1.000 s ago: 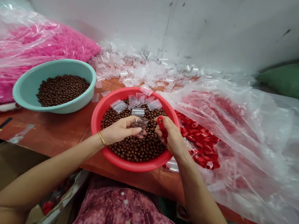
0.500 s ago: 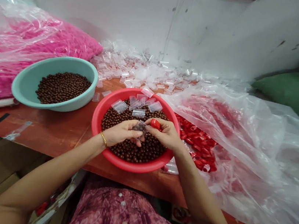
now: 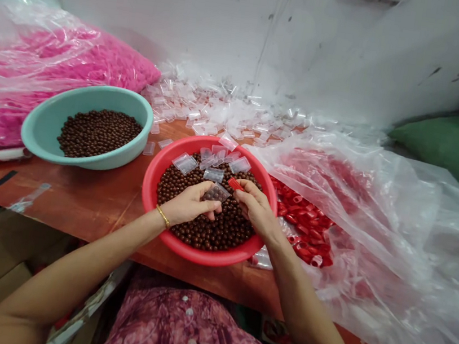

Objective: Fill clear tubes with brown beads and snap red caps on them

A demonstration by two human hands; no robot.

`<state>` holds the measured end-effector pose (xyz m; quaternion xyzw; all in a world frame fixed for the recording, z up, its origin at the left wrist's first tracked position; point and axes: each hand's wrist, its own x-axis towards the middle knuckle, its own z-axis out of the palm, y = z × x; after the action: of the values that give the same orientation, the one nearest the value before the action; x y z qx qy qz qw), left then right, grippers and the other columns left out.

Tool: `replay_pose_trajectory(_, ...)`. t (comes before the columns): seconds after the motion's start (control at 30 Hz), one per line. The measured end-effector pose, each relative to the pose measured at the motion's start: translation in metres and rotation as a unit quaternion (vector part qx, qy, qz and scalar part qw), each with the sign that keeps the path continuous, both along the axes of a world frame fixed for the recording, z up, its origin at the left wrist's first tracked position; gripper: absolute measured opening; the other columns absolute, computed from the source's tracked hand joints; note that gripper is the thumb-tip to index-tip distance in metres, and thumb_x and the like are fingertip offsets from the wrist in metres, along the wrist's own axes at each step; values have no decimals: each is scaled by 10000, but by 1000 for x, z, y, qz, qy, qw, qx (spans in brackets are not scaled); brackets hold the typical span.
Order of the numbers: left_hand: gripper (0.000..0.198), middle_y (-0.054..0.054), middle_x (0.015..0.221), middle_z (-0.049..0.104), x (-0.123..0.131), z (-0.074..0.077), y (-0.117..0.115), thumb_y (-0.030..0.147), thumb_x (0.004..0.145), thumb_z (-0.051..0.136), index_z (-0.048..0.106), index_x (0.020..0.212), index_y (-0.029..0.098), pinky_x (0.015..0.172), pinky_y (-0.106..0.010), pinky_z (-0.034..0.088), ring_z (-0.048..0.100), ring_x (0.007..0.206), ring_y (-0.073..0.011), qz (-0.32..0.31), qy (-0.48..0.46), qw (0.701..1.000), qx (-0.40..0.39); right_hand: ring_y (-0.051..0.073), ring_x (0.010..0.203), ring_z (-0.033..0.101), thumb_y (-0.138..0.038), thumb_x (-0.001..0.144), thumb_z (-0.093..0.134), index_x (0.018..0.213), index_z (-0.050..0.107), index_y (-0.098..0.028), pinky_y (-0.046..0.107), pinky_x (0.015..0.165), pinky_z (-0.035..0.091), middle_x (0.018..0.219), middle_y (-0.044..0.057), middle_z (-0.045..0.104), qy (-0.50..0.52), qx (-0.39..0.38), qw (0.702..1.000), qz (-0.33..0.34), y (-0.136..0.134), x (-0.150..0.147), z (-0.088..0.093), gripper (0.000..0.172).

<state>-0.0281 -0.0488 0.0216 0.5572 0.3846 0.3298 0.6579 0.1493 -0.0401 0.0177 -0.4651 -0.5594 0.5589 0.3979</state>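
Note:
A red basin (image 3: 152,175) full of small brown balls (image 3: 221,230) sits at the table's front edge, with several small clear bags (image 3: 184,162) lying on the balls at its far side. My left hand (image 3: 189,204) hovers over the balls and pinches a small clear bag (image 3: 215,193) holding a few balls. My right hand (image 3: 255,209) is closed right beside it, pinching a small red plastic piece (image 3: 235,183) at the bag's edge.
A teal basin (image 3: 51,121) of brown balls stands to the left. A pile of small clear bags (image 3: 217,105) lies behind. A clear sack of red plastic pieces (image 3: 311,229) spreads to the right, a pink-filled sack (image 3: 57,62) at far left, a green sack (image 3: 455,147) at far right.
My right hand has moved left with the red piece and met the bag in my left hand. The left hand has stayed over the basin.

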Motion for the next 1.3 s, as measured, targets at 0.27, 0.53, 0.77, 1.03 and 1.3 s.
replay_pose_trajectory(0.27, 266, 23, 725, 564, -2, 0, -1, 314, 722, 626, 483, 858, 136, 570, -223, 407, 525, 532, -60, -9, -7, 1000, 8, 61, 404, 410, -451, 821, 488, 927, 512, -190, 190, 359, 336, 626, -50, 501, -58, 49, 996, 40, -5, 2, 5, 283)
replay_pose_trajectory(0.53, 229, 18, 722, 562, -1, -1, -1, 308, 756, 567, 463, 874, 141, 536, -216, 404, 505, 501, -55, -18, 4, 1000, 15, 221, 910, 611, -205, 859, 439, 1179, 555, -206, 371, 830, 490, 992, 88, 655, -325, 352, 877, -33, -6, -2, 3, 340)
replay_pose_trajectory(0.77, 188, 35, 676, 500, 0, -3, -5, 328, 784, 514, 441, 836, 163, 480, -217, 368, 434, 487, -66, 24, 50, 995, 80, 207, 800, 561, -124, 887, 353, 1362, 404, -184, 329, 710, 503, 866, 102, 593, -402, 454, 795, -10, -18, -9, -4, 482)
replay_pose_trajectory(1.03, 199, 7, 730, 520, 1, 1, -11, 350, 801, 506, 499, 801, 151, 632, -260, 376, 462, 676, -125, 48, 165, 957, 233, 143, 922, 604, -88, 877, 419, 1356, 403, -315, 268, 805, 501, 1030, 36, 612, -215, 427, 877, 44, -22, 1, 0, 530)
replay_pose_trajectory(1.3, 254, 19, 696, 496, -2, 7, -16, 414, 799, 504, 487, 769, 162, 611, -240, 368, 442, 644, -117, 19, 173, 948, 266, 161, 930, 621, -75, 858, 425, 1368, 408, -226, 270, 776, 513, 1026, 80, 641, -234, 446, 863, 46, -37, 0, 6, 532)
